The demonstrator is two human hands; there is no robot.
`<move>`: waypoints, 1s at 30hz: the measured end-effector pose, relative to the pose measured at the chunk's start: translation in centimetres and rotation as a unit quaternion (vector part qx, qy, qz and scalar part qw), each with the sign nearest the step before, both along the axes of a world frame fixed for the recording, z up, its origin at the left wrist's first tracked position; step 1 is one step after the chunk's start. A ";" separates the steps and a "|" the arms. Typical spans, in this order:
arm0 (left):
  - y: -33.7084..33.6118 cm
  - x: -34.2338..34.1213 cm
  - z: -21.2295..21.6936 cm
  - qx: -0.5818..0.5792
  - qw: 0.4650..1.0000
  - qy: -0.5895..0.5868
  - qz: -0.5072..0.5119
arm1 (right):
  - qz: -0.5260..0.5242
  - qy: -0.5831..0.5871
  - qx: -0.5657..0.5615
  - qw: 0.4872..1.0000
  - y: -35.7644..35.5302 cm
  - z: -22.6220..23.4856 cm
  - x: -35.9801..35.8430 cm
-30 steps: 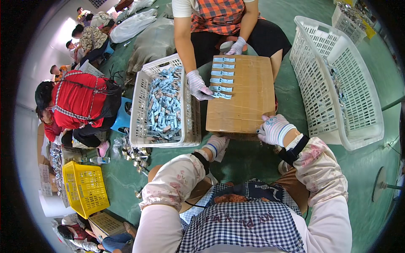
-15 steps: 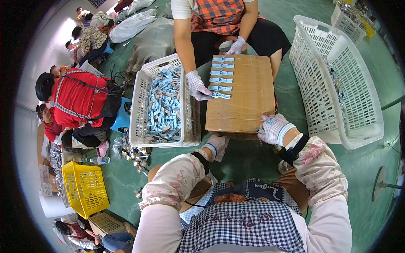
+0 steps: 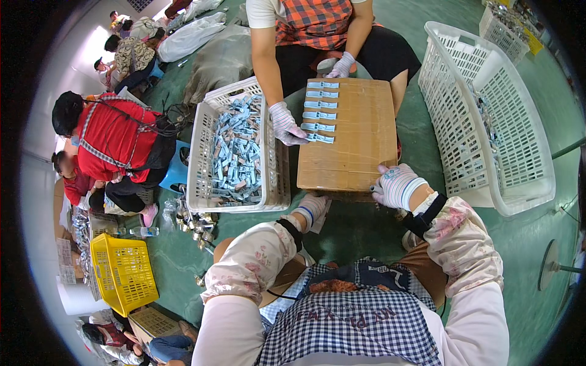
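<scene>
A brown cardboard box (image 3: 360,134) lies flat between me and a person across from me. A column of several light-blue clip-like pieces (image 3: 321,105) lies along its left side. My right hand (image 3: 398,186), in a striped knit glove, is closed on the near right corner. My left hand (image 3: 311,207), gloved too, grips the box low at its near left corner, its fingertips partly hidden beneath the edge. The other person's gloved hand (image 3: 287,125) touches the lowest blue piece (image 3: 318,138); their other gloved hand (image 3: 342,65) rests by the far edge.
A white basket (image 3: 194,177) full of blue pieces stands left of the box. On the right is a larger white basket (image 3: 497,192) with metal parts inside. Metal parts (image 3: 198,227) lie on the green floor near a yellow basket (image 3: 125,268). Other people sit at left.
My hands and the box hold nearly still. The other person's hand stays at the lowest blue piece. At left, the person in red has shifted slightly.
</scene>
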State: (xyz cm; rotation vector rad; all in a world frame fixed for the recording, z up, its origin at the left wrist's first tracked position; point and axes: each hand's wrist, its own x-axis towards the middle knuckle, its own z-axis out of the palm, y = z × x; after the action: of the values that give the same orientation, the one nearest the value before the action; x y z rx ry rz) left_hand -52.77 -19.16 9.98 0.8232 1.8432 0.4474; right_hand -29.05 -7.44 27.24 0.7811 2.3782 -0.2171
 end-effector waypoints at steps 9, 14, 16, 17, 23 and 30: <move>0.1 -0.1 -1.0 -0.003 1.000 0.009 -0.013 | -0.015 -0.011 -0.012 1.000 0.1 0.2 -0.2; 0.2 -0.1 -1.3 -0.003 1.000 0.013 -0.018 | -0.007 -0.010 -0.002 1.000 0.2 -0.4 0.0; 0.1 -0.1 -1.6 -0.001 1.000 0.016 -0.022 | -0.009 -0.008 -0.001 1.000 0.2 -0.6 0.1; 0.1 -0.2 -1.7 -0.001 1.000 0.017 -0.024 | -0.010 -0.007 -0.001 1.000 0.2 -0.7 0.1; -0.5 -1.3 -4.4 0.006 0.999 0.034 -0.024 | -0.006 -0.005 -0.005 1.000 -0.3 -0.3 -0.4; 0.0 0.2 1.1 -0.046 0.998 -0.031 0.002 | -0.006 -0.001 0.003 1.000 -0.3 -0.8 0.0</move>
State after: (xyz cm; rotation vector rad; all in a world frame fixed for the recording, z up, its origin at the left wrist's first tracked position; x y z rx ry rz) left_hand -52.52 -19.19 11.12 0.7359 1.7950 0.3835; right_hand -29.01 -7.74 26.44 0.7992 2.3740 -0.2143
